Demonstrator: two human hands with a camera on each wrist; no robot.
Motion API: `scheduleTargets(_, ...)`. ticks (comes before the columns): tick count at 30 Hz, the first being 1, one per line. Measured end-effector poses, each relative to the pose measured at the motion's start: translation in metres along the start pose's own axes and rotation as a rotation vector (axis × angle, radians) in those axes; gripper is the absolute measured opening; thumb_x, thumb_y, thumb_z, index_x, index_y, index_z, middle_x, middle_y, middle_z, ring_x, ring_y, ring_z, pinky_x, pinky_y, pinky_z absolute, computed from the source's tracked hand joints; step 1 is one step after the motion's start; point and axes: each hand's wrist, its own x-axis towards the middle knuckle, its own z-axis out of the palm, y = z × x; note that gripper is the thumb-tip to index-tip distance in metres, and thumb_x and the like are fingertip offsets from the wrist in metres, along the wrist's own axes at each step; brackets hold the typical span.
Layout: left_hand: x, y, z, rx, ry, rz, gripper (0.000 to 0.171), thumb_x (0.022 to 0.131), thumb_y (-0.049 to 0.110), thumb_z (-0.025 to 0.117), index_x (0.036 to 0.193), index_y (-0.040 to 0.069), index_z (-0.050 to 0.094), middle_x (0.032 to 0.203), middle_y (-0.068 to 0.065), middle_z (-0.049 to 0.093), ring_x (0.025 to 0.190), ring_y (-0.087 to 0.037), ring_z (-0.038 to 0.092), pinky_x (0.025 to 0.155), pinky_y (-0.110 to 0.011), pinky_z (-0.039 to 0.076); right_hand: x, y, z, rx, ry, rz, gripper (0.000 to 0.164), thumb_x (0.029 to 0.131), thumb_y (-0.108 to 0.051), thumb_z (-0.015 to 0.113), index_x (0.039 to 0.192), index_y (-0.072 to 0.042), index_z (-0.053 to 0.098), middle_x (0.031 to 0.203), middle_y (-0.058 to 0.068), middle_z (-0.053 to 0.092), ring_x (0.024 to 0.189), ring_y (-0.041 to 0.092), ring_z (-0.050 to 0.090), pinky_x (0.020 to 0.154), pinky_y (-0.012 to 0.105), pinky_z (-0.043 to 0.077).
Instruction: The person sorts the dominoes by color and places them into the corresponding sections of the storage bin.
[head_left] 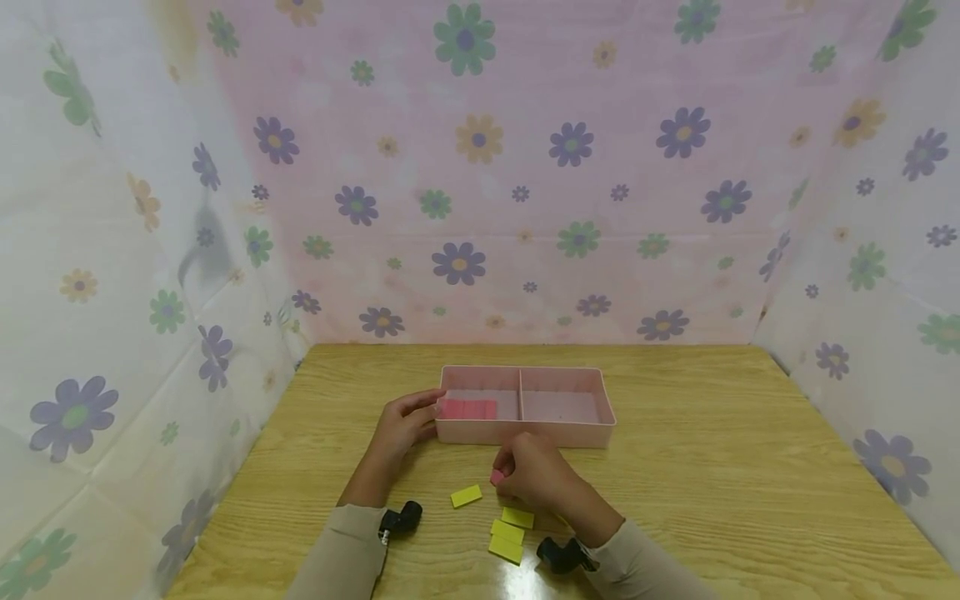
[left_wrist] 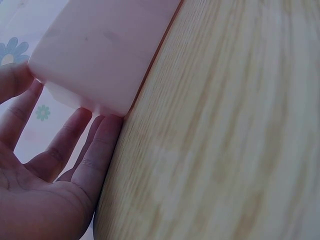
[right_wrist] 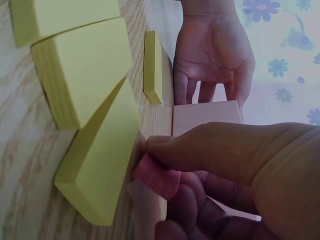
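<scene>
A pink two-compartment box [head_left: 525, 434] sits on the table. At its left end is my left hand [head_left: 405, 419], fingertips touching the end wall and one finger up at the rim in the left wrist view. Several pink blocks [head_left: 467, 409] lie side by side along the front of the left compartment. In front of the box, my right hand [head_left: 538, 472] pinches a small pink block [right_wrist: 159, 177] between thumb and fingers, low over the table. Close by this hand lie several yellow blocks [head_left: 507, 532], some overlapping. Another yellow block [head_left: 466, 496] lies apart to their left.
The wood-grain table [head_left: 712, 467] extends to both sides of the box. Flower-print cloth [head_left: 525, 192] hangs behind it and along both sides. Dark wrist cameras [head_left: 406, 517] sit at both sleeve cuffs, just above the tabletop.
</scene>
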Motion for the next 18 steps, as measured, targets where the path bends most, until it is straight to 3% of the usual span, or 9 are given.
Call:
scheduleTargets(7, 0.0, 0.0018, 0.0013, -0.001, 0.01, -0.01, 0.039, 0.103, 0.017, 0.065, 0.14, 0.003, 0.064, 0.146, -0.017, 0.06, 0.13, -0.035, 0.062, 0.099, -0.042, 0.059, 0.002, 0.0044, 0.0005, -0.027, 0.014, -0.048, 0.007, 0.086, -0.015, 0.082, 0.088, -0.015, 0.076, 0.076, -0.01, 0.065, 0.07, 0.005, 0.058, 0.063, 0.023, 0.051)
scheduleTargets(18, 0.0005, 0.0011, 0.0018, -0.003, 0.023, -0.016, 0.039, 0.103, 0.017, 0.065, 0.139, 0.003, 0.065, 0.145, -0.017, 0.061, 0.129, -0.034, 0.063, 0.098, -0.041, 0.06, 0.0063, -0.0003, -0.0035, 0.099, -0.001, -0.028, 0.012, 0.088, -0.016, 0.082, 0.095, -0.006, 0.081, 0.085, -0.003, 0.073, 0.073, 0.009, 0.065, 0.061, 0.025, 0.057)
